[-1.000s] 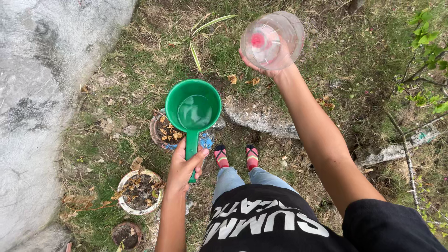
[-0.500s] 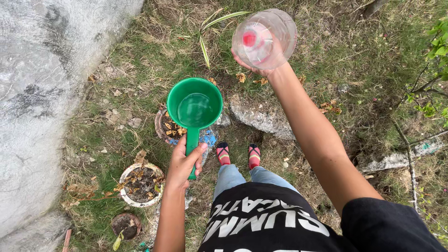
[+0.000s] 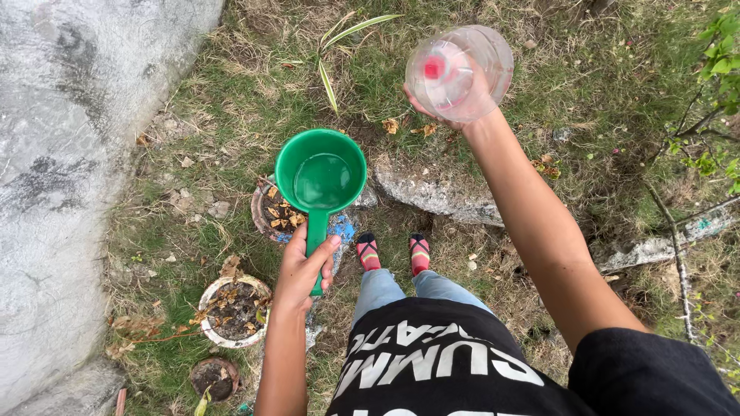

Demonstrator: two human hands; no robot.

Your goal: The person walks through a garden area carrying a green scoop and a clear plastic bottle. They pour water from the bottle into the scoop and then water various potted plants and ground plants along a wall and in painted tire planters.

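Note:
My left hand [image 3: 304, 266] grips the handle of a green plastic dipper [image 3: 320, 177] that has a little water in its bowl. The dipper is held level over a small pot [image 3: 270, 216] filled with soil and dry leaves. My right hand [image 3: 455, 96] is raised high to the right, holding a clear plastic bottle [image 3: 462, 65] with a red cap, seen end-on. My feet in red sandals [image 3: 393, 250] stand on the grass below.
A white pot [image 3: 231, 308] with soil and dead leaves and a smaller brown pot [image 3: 214, 377] sit on the grass at lower left. A large grey rock face [image 3: 69, 154] fills the left side. A flat stone [image 3: 432, 192] lies ahead; a leafy branch [image 3: 717, 100] is at right.
The view has shifted slightly; both hands keep their hold, with the dipper and the bottle in much the same positions.

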